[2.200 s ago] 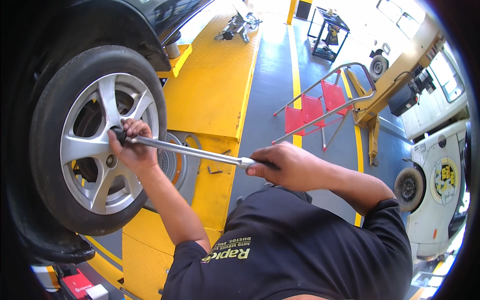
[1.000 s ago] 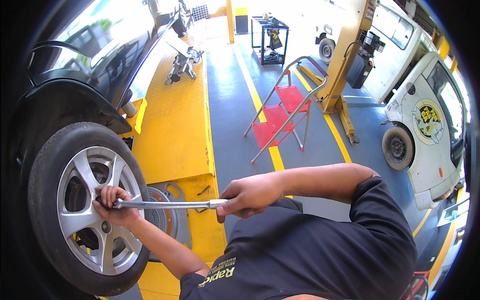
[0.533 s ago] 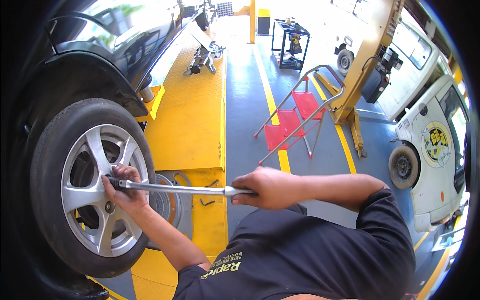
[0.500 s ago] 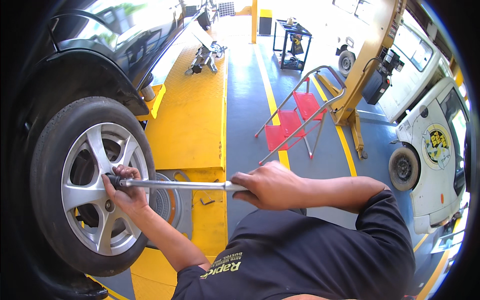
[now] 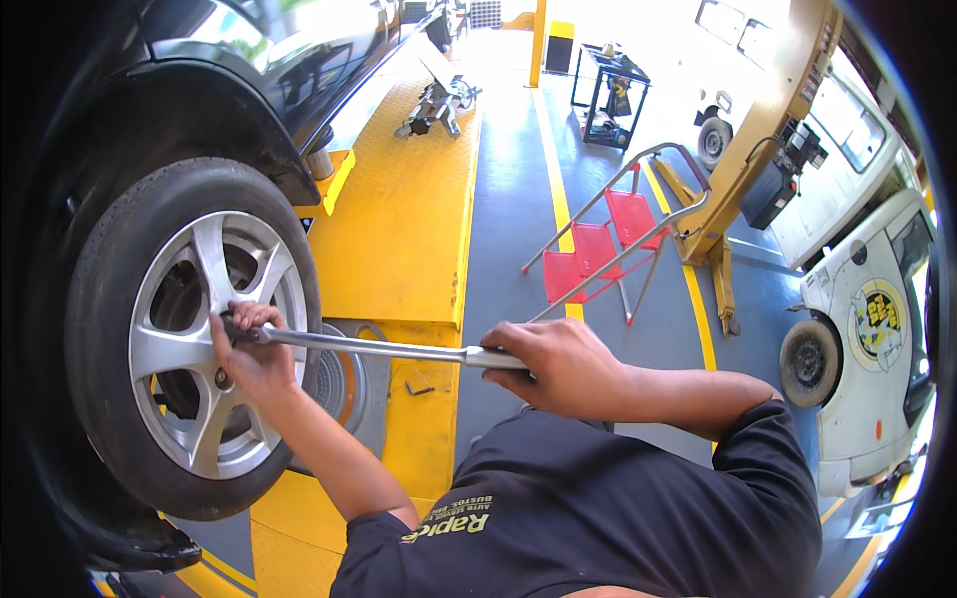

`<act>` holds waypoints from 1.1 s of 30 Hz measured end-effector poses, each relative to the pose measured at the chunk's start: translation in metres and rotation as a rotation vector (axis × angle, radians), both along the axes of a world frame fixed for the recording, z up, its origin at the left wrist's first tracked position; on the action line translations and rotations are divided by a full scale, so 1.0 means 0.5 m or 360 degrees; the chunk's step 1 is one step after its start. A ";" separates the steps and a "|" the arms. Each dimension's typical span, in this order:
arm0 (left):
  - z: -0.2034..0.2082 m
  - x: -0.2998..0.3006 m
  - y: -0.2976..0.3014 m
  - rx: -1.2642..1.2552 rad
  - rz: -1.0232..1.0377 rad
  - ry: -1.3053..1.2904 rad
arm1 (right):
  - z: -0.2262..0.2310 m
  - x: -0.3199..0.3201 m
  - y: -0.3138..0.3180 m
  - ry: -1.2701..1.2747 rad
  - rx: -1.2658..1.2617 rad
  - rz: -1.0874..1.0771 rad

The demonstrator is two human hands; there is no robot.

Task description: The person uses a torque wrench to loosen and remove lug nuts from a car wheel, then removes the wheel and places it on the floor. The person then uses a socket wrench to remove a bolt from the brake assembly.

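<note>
A long silver torque wrench (image 5: 384, 348) reaches across from the wheel to my right. My right hand (image 5: 558, 367) is closed around its grip end. At the other end, my left hand (image 5: 259, 354) wraps the wrench head and the dark socket (image 5: 231, 327), right against the hub area of the silver alloy wheel (image 5: 164, 351). Its fingers hide most of the socket, and whatever it sits on is covered. A black tire (image 5: 105, 299) surrounds the wheel, which is mounted on a dark car (image 5: 289, 70). One lug nut (image 5: 222, 378) shows below my left hand.
Beside the wheel runs a yellow lift ramp (image 5: 399, 249), with a metal clamp device (image 5: 439, 108) on it and a small hex key (image 5: 419, 389) nearer me. A red-stepped ladder (image 5: 595, 249), a lift post (image 5: 763, 130), a black tool cart (image 5: 610, 95) and a white van (image 5: 857, 329) stand rightward.
The wrench's grip end has swung slightly toward me, with my right hand on it. My left hand stays at the wrench head. The whole view has shifted a little.
</note>
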State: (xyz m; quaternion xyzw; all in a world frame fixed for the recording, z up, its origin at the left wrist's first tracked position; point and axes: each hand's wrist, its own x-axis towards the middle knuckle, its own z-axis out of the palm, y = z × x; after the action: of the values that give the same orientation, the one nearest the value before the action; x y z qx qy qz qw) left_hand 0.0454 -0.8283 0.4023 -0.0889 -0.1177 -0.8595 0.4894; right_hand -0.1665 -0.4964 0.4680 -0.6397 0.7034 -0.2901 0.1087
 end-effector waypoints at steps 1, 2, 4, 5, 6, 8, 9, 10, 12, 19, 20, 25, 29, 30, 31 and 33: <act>0.001 -0.004 -0.006 -0.0276 -0.0350 0.0260 | 0.003 0.001 0.000 -0.0198 0.0221 -0.0007; 0.001 -0.015 -0.011 -0.0357 -0.0560 0.0470 | 0.008 -0.011 -0.008 -0.0735 0.0691 0.0034; -0.002 -0.026 -0.009 -0.0190 -0.0374 0.0577 | 0.010 -0.026 -0.023 -0.1548 0.1212 0.0229; -0.004 -0.029 -0.004 -0.0257 -0.0390 0.0618 | 0.008 -0.027 -0.027 -0.1909 0.1409 0.0242; -0.006 -0.027 0.005 -0.0154 -0.0307 0.0532 | 0.003 -0.026 -0.026 -0.1622 0.1240 0.0245; -0.007 -0.017 0.021 0.0241 0.0233 -0.0166 | -0.010 -0.011 -0.018 -0.0328 0.0569 0.0167; -0.005 -0.013 0.024 0.0306 0.0432 -0.0468 | -0.014 0.000 -0.012 0.0289 0.0327 0.0105; -0.001 -0.009 0.024 0.0278 0.0480 -0.0457 | -0.014 0.002 -0.011 0.0337 0.0097 0.0027; 0.006 -0.011 0.012 0.0112 0.0094 -0.0132 | -0.009 0.005 -0.008 0.0038 0.0049 0.0060; -0.016 -0.034 -0.002 0.0074 0.0037 0.0230 | 0.010 -0.020 -0.020 -0.0829 0.0961 0.0252; -0.019 -0.026 0.004 0.0207 0.0243 -0.0054 | 0.000 -0.008 -0.013 -0.0152 0.0611 0.0172; -0.005 -0.032 -0.001 -0.0166 -0.0302 0.0462 | -0.027 -0.008 -0.001 -0.0417 0.0192 0.0248; 0.006 -0.056 0.004 -0.0188 -0.0224 0.0753 | -0.009 -0.040 -0.024 -0.1744 0.1080 0.0340; 0.007 -0.050 0.011 0.0084 -0.0123 0.0601 | -0.005 -0.037 -0.025 -0.2022 0.1241 0.0230; 0.008 -0.045 0.016 0.0206 0.0069 0.0252 | -0.001 -0.034 -0.025 -0.1191 0.0934 0.0318; 0.007 -0.029 0.024 0.0407 0.0432 -0.0360 | 0.003 -0.016 -0.016 0.0522 0.0334 0.0223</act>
State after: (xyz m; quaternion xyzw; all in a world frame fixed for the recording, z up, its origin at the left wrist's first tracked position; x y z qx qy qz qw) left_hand 0.0308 -0.8163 0.4060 0.0874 -0.0728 -0.7981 0.5917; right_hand -0.1743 -0.5044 0.4694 -0.7109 0.6918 -0.0988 0.0786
